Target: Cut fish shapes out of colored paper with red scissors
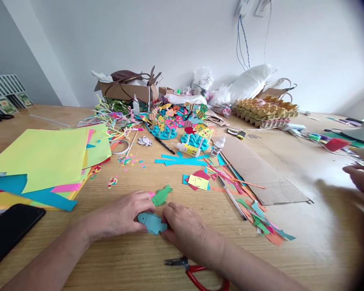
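Note:
Between my two hands is a light blue paper fish [151, 223] with a drawn eye and gill line. My left hand [124, 214] pinches its head end, while the fingers of my right hand [189, 228] close on its tail. Just beyond lies a green paper fish [161, 195], with a bit of pink paper beside it near my left fingertips. Red-handled scissors [197, 271] rest below my right wrist, their handles partly covered by my forearm. Farther forward, a yellow paper piece with a drawn fish [198, 182] sits on red and blue paper.
Coloured paper sheets [48, 157] and a black phone [15, 230] lie at left. Glue bottles [218, 146], paper strips [182, 160], a pen [232, 198] and cardboard [261, 173] spread ahead and right. Egg trays [265, 111] stand behind. Another person's hand [360, 178] shows at the right edge.

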The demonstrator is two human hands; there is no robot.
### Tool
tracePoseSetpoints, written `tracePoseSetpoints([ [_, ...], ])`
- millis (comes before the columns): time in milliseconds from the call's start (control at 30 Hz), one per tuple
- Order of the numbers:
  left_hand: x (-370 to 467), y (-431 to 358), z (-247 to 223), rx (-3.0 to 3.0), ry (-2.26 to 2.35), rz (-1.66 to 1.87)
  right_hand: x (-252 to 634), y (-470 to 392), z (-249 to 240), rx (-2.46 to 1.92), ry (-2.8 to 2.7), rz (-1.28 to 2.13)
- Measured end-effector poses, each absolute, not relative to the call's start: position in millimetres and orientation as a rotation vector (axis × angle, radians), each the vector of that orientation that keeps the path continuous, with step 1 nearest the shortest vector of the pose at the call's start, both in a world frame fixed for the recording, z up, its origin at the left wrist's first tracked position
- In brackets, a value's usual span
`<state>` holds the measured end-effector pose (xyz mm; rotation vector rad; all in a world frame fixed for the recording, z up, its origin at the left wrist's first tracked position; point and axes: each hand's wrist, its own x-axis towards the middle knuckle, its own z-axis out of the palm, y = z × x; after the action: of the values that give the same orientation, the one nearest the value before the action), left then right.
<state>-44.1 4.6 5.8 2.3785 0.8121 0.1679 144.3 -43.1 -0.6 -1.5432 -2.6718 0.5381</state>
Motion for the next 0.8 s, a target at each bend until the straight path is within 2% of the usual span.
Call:
tracePoseSetpoints([
  [333,-53,16,4,2.328,1.111,0.279,169,-4,22,-1.517,-2.725,0.416],
  [567,-52,15,-9,2.411,1.217,0.175,174,25,8,-1.481,-2.709,0.44],
  [800,-46,14,-16,2.415,1.234,0.274,147,15,-1,-1.535,-2.651,0.432],
])
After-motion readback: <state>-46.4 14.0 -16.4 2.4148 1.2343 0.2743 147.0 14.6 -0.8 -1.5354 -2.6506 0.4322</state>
